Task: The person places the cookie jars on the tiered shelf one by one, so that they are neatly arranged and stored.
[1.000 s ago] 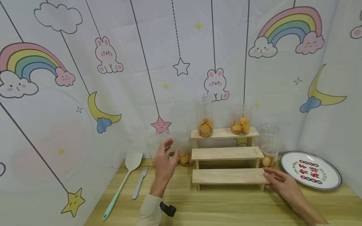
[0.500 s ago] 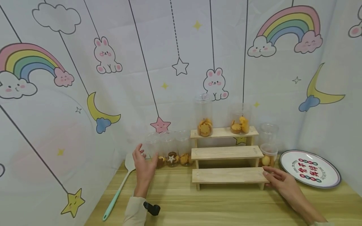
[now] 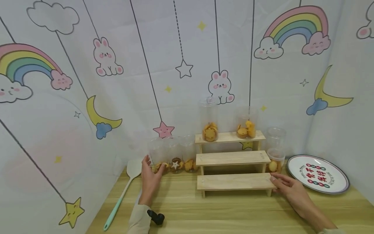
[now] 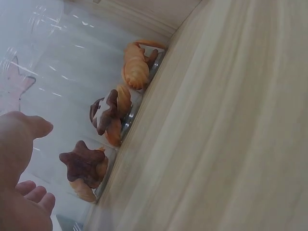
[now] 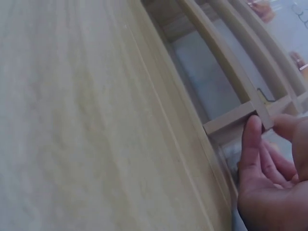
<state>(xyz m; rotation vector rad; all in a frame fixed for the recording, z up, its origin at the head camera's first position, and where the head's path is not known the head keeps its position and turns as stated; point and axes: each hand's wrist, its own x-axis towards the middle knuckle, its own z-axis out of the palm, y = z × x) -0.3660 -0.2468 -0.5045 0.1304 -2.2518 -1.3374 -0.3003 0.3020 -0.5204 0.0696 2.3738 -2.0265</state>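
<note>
Tiered shelf [image 3: 233, 158] — between the hands [image 3: 150, 180] [image 3: 292, 193]

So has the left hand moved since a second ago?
Yes. In the head view, the left hand has moved left, away from the shelf, and is now at the leftmost jar.

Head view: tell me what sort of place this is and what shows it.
Probably a small staged tabletop set, perhaps a mock snack display: a cartoon-printed backdrop stands behind a wood-grain table, which bears a three-tier wooden stand and clear cookie jars.
</note>
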